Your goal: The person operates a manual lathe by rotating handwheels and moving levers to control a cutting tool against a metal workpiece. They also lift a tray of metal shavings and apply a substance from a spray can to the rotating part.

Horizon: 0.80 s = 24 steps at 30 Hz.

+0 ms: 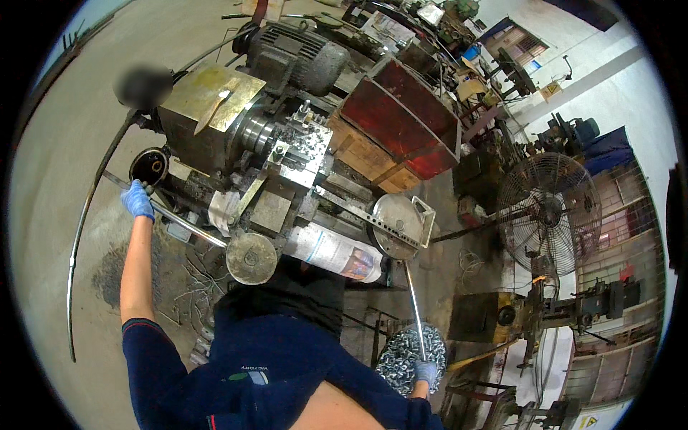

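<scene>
Glossy metal rod point(416, 308), dull greasy metal lathe point(272, 158), smooth blue rubbery gloves point(137, 201), shiny small metal parts point(401, 355), printed paper point(333, 252)

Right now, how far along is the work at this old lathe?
Done: a round tub by the right hand is heaped with small metal parts. In hand: the right hand grips the long lever, while the left hand holds the long metal bar running across the lathe. Left: much bar length remains past the left hand; I cannot tell how much gets used.

Left hand point(137, 200) stretched far forward (blue-gloved), grip closed, right hand point(426, 372) low, fist clenched.
</scene>
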### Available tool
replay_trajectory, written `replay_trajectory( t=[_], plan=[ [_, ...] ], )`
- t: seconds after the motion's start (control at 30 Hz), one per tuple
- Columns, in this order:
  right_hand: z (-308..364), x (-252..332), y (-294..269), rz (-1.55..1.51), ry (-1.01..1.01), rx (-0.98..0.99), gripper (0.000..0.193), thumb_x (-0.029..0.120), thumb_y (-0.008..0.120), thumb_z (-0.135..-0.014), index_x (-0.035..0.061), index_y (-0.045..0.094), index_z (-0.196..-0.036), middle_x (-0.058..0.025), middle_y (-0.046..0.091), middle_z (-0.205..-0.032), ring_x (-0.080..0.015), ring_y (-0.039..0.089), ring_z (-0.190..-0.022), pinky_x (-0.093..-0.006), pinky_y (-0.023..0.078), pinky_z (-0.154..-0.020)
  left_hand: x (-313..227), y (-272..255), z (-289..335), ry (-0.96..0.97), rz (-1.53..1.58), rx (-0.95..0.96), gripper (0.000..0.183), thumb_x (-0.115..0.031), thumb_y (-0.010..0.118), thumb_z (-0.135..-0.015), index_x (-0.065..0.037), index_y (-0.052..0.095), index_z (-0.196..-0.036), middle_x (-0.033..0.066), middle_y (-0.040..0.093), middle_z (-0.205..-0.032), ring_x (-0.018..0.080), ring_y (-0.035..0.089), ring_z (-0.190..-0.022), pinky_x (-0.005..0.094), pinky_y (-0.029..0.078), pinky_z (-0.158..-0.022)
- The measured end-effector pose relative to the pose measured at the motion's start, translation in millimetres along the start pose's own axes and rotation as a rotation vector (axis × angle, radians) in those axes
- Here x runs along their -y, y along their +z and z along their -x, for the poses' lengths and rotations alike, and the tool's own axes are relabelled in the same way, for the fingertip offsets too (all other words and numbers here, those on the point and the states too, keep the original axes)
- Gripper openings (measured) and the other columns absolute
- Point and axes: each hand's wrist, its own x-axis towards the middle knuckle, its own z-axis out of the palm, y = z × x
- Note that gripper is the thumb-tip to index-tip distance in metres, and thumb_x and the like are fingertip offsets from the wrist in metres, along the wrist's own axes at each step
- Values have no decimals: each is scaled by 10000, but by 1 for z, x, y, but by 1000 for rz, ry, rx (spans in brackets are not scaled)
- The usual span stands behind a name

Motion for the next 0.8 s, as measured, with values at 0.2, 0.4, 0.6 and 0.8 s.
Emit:
replay_trajectory(
  t=[0.2,0.4,0.6,0.8],
  plan=[
    [-6,-4,1,-6,-65,56,504,425,713,-608,16,665,-899,-222,640,-935,-350,616,-912,-396,493,-789,-1,4,5,21,11,-29,152,-63,558,-810,75,508,-849,141,600,-698,189,588,-502,294,510,-434],
    [39,94,-43,-156,-382,-144,463,496,674,-644,71,667,-829,-169,654,-833,-347,623,-765,-425,482,-674,-8,8,6,6,-51,-52,148,-68,561,-811,66,505,-837,137,595,-673,187,570,-477,294,487,-412],
    [-15,161,-66,23,-363,12,447,492,590,-703,110,693,-909,-153,654,-972,-336,596,-974,-469,401,-902,0,-3,-8,-4,-84,-19,156,-80,553,-817,71,524,-844,138,590,-660,184,558,-454,289,468,-401],
    [-119,231,-100,228,-362,-158,406,422,548,-729,100,690,-931,-137,621,-1079,-358,536,-1074,-583,315,-936,13,-8,-4,-15,-88,9,160,-106,559,-820,53,555,-835,119,602,-649,178,561,-444,287,473,-411]
  ],
)
